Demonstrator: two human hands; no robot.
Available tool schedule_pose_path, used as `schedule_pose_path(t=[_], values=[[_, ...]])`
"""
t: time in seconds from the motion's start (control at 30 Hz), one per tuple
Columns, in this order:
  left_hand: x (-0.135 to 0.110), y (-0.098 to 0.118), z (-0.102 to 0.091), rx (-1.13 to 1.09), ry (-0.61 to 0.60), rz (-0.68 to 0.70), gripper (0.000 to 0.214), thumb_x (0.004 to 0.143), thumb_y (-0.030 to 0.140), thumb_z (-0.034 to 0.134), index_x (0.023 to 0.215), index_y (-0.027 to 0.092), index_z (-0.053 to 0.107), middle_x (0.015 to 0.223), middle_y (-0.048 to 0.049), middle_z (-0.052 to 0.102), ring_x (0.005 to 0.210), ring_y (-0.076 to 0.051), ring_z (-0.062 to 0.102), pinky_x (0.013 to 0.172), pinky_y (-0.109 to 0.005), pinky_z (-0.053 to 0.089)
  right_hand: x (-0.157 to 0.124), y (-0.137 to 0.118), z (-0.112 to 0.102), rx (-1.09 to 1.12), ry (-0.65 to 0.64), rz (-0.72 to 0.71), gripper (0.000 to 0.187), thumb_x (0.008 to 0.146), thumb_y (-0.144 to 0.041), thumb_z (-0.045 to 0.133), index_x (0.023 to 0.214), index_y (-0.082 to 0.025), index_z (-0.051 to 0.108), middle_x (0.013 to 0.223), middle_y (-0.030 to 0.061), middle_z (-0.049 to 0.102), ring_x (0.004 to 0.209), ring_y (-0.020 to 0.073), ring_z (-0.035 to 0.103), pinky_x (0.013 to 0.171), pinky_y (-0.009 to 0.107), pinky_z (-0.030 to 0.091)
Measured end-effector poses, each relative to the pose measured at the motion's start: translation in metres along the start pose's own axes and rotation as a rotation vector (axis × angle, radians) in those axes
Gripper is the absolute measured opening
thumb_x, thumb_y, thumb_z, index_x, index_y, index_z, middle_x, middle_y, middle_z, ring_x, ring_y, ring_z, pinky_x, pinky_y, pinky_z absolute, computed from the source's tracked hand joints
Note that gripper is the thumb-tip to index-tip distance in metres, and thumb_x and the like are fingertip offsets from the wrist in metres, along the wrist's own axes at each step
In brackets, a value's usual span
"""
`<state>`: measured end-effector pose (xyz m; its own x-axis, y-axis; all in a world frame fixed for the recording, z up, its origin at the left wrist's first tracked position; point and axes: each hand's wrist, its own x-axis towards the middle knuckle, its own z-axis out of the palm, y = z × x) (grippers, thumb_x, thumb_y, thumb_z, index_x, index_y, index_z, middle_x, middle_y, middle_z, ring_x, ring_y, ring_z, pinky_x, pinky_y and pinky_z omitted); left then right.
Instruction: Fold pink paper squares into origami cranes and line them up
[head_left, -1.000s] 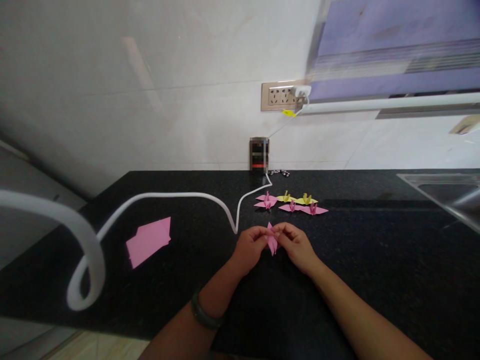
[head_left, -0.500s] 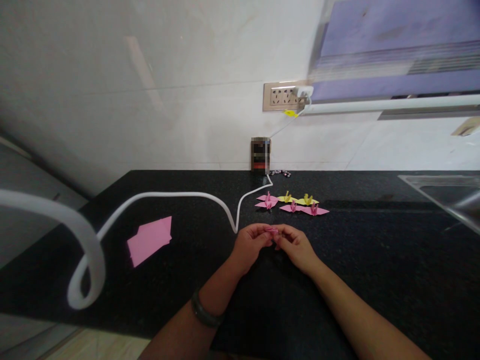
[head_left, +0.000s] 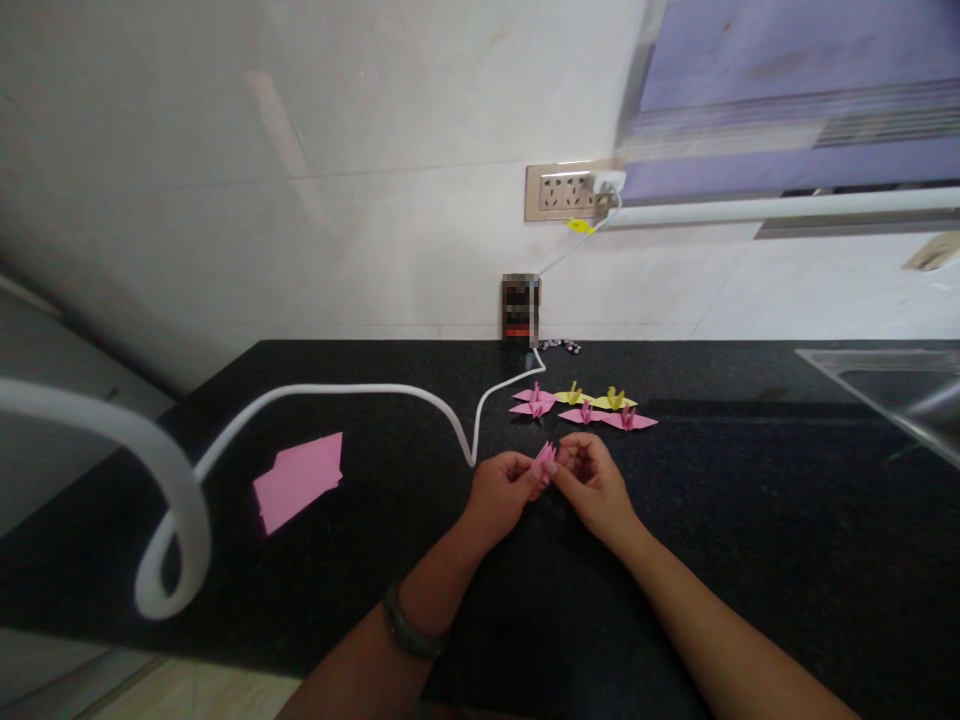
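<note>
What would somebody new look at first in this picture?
Probably the white cable, because it makes a big loop at the left of the picture. Next might come the pink and yellow paper birds, clustered on the dark counter just beyond the left hand and right hand, which have folded pink paper between them.

Dimly and softly lit, with a pale streak reflected on the glossy wall (head_left: 405, 260) and sheen on the sink (head_left: 832, 361). Blurred across the purple panel (head_left: 750, 50); pixelated over the dark object (head_left: 517, 308); stretched by wide-angle distortion toward the edges.
</note>
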<state>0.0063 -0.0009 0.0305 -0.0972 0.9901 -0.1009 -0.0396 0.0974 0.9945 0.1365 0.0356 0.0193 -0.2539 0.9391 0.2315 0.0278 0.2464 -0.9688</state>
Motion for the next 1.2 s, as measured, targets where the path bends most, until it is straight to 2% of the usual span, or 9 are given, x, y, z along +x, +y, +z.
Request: schedule_pose_path(t=[0.37,0.57,1.2], values=[[0.0002,-0.0022,-0.0012,0.05,-0.014,0.007,0.027,0.066,0.037,0.054,0.073,0.011,0.059,0.062,-0.0043,0.058,0.054,-0.01,0.052,0.051,-0.021,0.042,0.0017,0.0005,-0.0023,-0.264,0.009,-0.109,0.022,0.071,-0.029,0.051,0.092,-0.022,0.054,0.072,0.0019,0.048,0.062,0.0124,0.047,0.056,0.026,0.04],[-0.0013,0.002,0.0004,-0.012,-0.029,-0.096,0.028,0.067,0.037,0.052,0.078,0.011,0.058,0.054,-0.0027,0.056,0.043,-0.008,0.049,0.045,-0.02,0.04,0.0007,0.002,-0.0025,-0.276,-0.004,-0.087,0.025,0.072,-0.028,0.051,0.095,-0.02,0.051,0.07,0.0012,0.049,0.06,0.012,0.047,0.055,0.025,0.04],[-0.001,0.0011,0.0019,-0.003,-0.01,-0.146,0.031,0.065,0.039,0.055,0.076,0.01,0.057,0.065,-0.0077,0.062,0.056,-0.012,0.058,0.052,-0.023,0.044,-0.001,0.0058,-0.0016,-0.348,-0.07,-0.106,0.026,0.075,-0.025,0.046,0.1,-0.02,0.047,0.071,0.001,0.049,0.06,0.0116,0.047,0.055,0.025,0.041]])
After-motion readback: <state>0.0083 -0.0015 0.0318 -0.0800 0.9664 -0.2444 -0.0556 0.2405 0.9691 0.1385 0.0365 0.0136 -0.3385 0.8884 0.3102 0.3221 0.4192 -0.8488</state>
